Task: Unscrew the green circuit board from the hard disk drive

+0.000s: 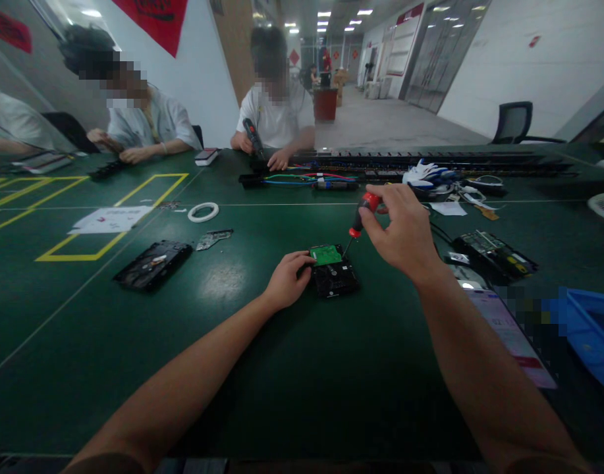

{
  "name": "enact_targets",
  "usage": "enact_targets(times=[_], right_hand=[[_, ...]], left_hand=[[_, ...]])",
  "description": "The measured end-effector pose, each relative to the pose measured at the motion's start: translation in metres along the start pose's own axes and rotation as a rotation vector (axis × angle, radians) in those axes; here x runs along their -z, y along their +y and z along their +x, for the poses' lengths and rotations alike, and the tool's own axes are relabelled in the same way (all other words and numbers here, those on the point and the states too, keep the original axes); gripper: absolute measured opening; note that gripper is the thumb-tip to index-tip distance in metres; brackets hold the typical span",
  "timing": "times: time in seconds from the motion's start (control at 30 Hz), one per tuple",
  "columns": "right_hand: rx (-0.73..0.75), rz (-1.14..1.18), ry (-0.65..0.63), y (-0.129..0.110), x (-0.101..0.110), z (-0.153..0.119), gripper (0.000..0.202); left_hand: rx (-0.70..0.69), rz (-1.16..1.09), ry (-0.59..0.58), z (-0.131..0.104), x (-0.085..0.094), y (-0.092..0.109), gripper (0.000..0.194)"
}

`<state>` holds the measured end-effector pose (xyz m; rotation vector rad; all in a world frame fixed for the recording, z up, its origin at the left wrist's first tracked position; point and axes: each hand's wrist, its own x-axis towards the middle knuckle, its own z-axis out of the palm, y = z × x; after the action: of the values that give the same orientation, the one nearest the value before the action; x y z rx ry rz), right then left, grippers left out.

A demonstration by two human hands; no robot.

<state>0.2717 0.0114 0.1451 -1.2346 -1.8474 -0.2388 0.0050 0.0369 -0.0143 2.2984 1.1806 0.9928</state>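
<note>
A black hard drive (335, 280) with a green circuit board (325, 255) lies flat on the dark green table. My left hand (289, 280) rests at its left side, fingers closed against the drive's edge near the board. Above and to the right, my right hand (398, 227) is closed round the handle of a red and black screwdriver (363, 214). The screwdriver is tilted, its thin shaft pointing down to the right edge of the green board. Whether the tip sits in a screw is too small to tell.
Another black drive (153, 264) and a metal piece (213, 239) lie left, near a white tape ring (203, 212). Right are an opened device (496, 253), a phone-like screen (512, 336) and a blue bin (595, 336). Across the table, long wired strips (430, 164) lie before seated people.
</note>
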Motion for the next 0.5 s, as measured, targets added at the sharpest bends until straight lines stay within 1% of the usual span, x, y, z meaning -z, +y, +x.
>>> enact_targets(times=[0.2,0.4,0.5], right_hand=[[-0.018,0.058,0.015,0.0039,-0.0028,-0.0012,0.035],[0.0,0.051,0.005,0.0003,-0.0013,-0.001,0.028],[0.027,0.044,0.004,0.0006,-0.0016,-0.0006,0.034]], left_hand=[[0.0,0.001,0.005,0.0001,-0.0002,0.0012,0.028],[0.001,-0.003,-0.008,-0.0002,-0.0005,-0.001,0.029],[0.001,-0.008,-0.008,-0.0001,-0.0003,-0.001,0.029]])
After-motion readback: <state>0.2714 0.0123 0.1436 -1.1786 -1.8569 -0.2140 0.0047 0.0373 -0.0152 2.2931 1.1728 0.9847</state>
